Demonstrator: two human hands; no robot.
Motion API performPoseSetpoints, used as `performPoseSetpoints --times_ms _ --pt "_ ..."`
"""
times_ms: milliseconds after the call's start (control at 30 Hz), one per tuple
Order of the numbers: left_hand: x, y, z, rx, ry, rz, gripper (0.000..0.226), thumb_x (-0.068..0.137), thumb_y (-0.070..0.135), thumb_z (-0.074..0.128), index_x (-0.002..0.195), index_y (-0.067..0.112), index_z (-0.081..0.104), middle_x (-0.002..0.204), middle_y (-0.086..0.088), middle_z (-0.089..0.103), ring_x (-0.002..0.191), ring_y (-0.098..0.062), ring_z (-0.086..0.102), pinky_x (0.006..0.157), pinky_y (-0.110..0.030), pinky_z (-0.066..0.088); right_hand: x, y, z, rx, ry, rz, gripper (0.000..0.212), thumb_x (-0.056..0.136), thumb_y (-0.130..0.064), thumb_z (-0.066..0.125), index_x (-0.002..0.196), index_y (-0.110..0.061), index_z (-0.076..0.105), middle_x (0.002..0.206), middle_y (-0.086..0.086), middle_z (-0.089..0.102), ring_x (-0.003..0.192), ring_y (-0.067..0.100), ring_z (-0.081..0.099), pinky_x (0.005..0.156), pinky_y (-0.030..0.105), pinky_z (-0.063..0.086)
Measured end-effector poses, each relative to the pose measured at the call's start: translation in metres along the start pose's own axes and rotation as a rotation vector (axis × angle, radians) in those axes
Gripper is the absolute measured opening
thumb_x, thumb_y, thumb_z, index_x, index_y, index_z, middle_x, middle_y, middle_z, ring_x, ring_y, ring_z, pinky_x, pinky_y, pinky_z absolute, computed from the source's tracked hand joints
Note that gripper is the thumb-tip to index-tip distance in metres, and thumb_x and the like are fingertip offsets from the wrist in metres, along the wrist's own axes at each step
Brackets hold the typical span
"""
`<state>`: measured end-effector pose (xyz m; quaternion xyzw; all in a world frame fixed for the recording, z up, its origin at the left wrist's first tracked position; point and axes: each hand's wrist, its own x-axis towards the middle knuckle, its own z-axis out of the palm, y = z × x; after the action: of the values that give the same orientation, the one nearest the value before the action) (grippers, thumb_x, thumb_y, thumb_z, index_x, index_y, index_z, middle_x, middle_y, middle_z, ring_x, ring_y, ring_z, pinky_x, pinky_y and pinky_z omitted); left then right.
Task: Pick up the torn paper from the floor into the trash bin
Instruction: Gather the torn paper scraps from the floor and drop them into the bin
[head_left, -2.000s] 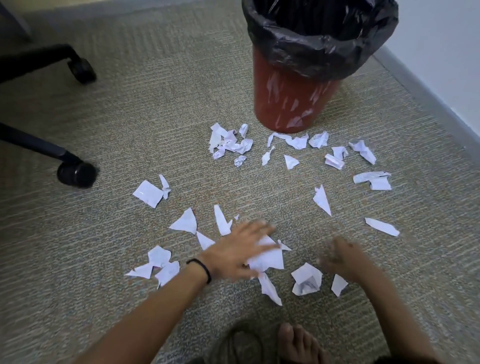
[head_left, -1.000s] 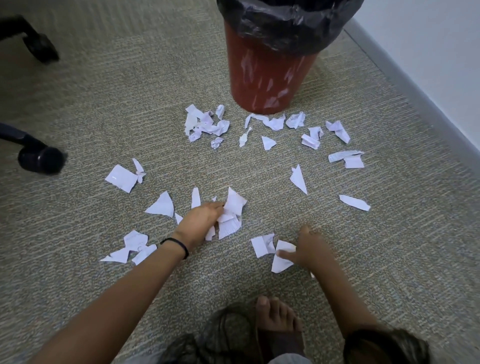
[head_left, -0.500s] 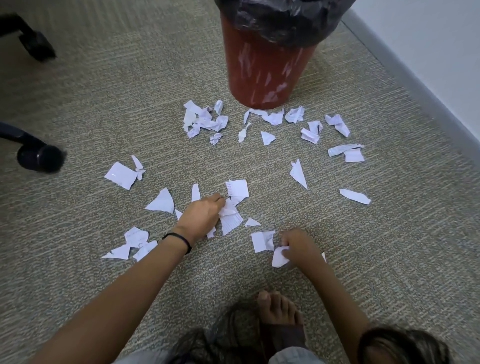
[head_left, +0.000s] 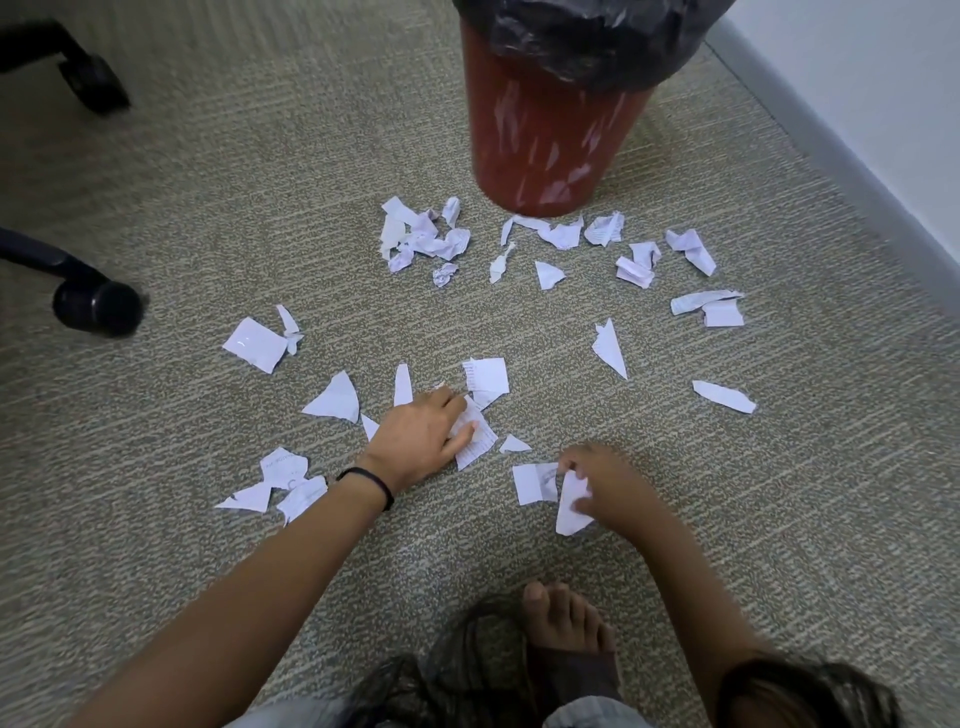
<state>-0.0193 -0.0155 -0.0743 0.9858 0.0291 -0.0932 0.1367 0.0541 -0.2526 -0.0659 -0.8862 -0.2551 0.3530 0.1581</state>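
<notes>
White torn paper (head_left: 485, 375) is scattered on the floor (head_left: 779, 519) before the trash bin (head_left: 545, 145), one scrap each being pinched by the curled left hand (head_left: 421, 439) and right hand (head_left: 602, 480), and thin pieces could be dropped if gripped loosely.

Open carpet (head_left: 779, 519) right; chair castor (head_left: 98, 307) left

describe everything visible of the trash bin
The trash bin is a round, red-brown, glossy plastic-looking tub that narrows toward its base. A black bag lines it and folds over the rim; its top is out of frame. It stands upright on the carpet near the wall, with torn paper scraps at its foot.
</notes>
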Motion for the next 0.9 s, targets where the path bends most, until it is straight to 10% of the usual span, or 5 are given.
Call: performPoseSetpoints --times_ms 200,300,467,733,900 --pt "0.016 0.011 0.007 -0.202 -0.104 -0.207 0.056 0.090 0.026 0.059 0.137 0.008 0.034 0.133 -0.011 0.035 0.123 -0.029 0.037 0.099 -0.036 0.042 -0.012 0.012 0.013 -0.181 0.005 0.054 0.031 0.078 -0.012 0.071 0.104 -0.017 0.054 0.129 0.004 0.041 0.122 0.026 0.044 0.087 0.032 0.043" --pt "0.021 0.006 0.007 -0.257 -0.125 -0.231 0.060 0.083 0.027 0.069 0.130 0.005 0.039 0.130 -0.014 0.035 0.122 -0.030 0.037 0.102 -0.038 0.039 -0.013 0.016 0.014 -0.195 0.111 0.108 0.062 0.074 -0.020 0.077 0.126 -0.016 0.044 0.128 0.008 0.038 0.117 0.028 0.043 0.091 0.036 0.043" --pt "0.021 0.003 0.009 -0.272 -0.130 -0.202 0.062 0.077 0.031 0.075 0.122 0.005 0.043 0.125 -0.013 0.037 0.118 -0.029 0.037 0.098 -0.036 0.039 -0.004 0.017 0.007 -0.286 -0.074 0.124 0.054 0.086 -0.025 0.065 0.134 -0.011 0.048 0.137 0.010 0.040 0.126 0.027 0.041 0.100 0.035 0.041" --pt "0.016 -0.004 0.004 -0.250 -0.212 -0.121 0.072 0.065 0.038 0.082 0.120 0.011 0.044 0.123 -0.007 0.035 0.116 -0.021 0.034 0.098 -0.032 0.040 -0.001 0.013 -0.017 -0.149 -0.252 -0.063 0.023 0.077 -0.028 0.073 0.070 -0.012 0.057 0.071 0.000 0.049 0.067 0.014 0.046 0.059 0.029 0.029" --pt "0.016 0.001 0.002 -0.131 -0.215 -0.121 0.055 0.071 0.032 0.079 0.113 0.009 0.050 0.125 -0.009 0.035 0.116 -0.023 0.036 0.096 -0.030 0.039 0.005 -0.010 0.005 -0.024 0.012 -0.170 0.021 0.076 -0.018 0.071 0.094 -0.008 0.066 0.114 0.002 0.051 0.104 0.017 0.047 0.086 0.027 0.039"
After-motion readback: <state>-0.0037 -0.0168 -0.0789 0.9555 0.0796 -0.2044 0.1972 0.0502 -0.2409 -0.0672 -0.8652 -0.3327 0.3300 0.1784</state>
